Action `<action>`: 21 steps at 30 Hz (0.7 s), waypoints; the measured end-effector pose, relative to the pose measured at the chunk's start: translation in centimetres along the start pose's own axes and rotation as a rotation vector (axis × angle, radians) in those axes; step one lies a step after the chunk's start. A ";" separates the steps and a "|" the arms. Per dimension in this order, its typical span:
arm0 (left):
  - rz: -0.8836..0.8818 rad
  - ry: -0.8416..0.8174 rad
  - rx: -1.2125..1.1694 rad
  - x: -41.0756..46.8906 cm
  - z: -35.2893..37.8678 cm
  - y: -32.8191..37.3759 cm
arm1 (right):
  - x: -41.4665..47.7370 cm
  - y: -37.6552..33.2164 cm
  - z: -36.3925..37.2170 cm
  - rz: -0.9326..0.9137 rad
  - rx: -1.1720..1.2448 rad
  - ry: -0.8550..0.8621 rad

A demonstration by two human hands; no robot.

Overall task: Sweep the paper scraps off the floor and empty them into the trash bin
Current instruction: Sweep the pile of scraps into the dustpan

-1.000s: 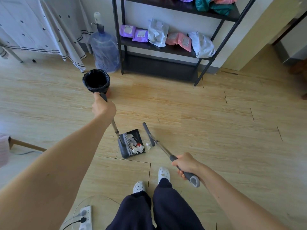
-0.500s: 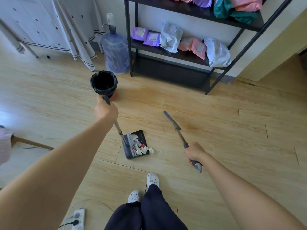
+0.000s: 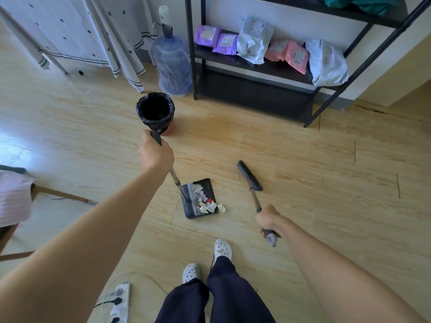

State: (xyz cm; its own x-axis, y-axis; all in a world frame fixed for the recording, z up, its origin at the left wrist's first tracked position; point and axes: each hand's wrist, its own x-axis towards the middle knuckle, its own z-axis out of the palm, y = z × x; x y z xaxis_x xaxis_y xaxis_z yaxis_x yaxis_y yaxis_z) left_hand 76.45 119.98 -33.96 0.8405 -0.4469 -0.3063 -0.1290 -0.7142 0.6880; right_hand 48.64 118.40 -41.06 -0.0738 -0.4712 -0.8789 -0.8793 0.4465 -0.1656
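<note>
Scraps (image 3: 205, 201) of paper lay piled in the dustpan (image 3: 198, 199) on the wooden floor (image 3: 303, 171), one scrap (image 3: 221, 208) just off its front edge. The left hand (image 3: 155, 155) was closed around the dustpan's long handle. The right hand (image 3: 268, 220) gripped the broom (image 3: 249, 180), its head resting to the right of the pan. The bin (image 3: 155, 111), lined in black, stood beyond the left hand.
</note>
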 end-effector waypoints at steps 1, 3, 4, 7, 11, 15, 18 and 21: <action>0.000 -0.005 -0.002 0.0 0.0 0.0 | -0.5 0.1 0.4 0.003 0.001 -0.023; -0.002 -0.020 -0.006 0.0 0.0 0.1 | -1.4 0.3 1.3 -0.015 -0.027 -0.071; -0.006 -0.027 -0.005 0.0 -0.1 0.1 | -1.9 0.3 1.8 -0.029 -0.042 -0.087; -0.021 -0.045 0.016 0.1 -0.2 -0.1 | -3.2 0.4 3.2 -0.059 -0.034 -0.153; -0.044 -0.065 0.016 -0.3 -0.6 -0.7 | -5.7 0.6 4.7 -0.084 -0.047 -0.248; -0.055 -0.100 0.008 -1.0 -1.2 -1.3 | -7.9 0.7 5.0 -0.120 -0.086 -0.253; -0.058 -0.101 -0.004 -1.3 -2.0 -2.1 | -9.0 1.1 5.2 -0.157 -0.131 -0.220; -0.060 -0.098 -0.013 -1.2 -2.8 -2.7 | -10.1 1.8 5.6 -0.184 -0.233 -0.171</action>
State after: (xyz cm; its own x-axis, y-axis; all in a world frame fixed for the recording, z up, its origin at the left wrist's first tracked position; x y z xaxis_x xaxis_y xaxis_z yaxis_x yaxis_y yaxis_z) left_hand 77.27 123.98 -33.61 0.7908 -0.4544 -0.4100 -0.0724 -0.7347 0.6745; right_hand 50.41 128.24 -35.01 0.1592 -0.3842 -0.9094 -0.9559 0.1705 -0.2393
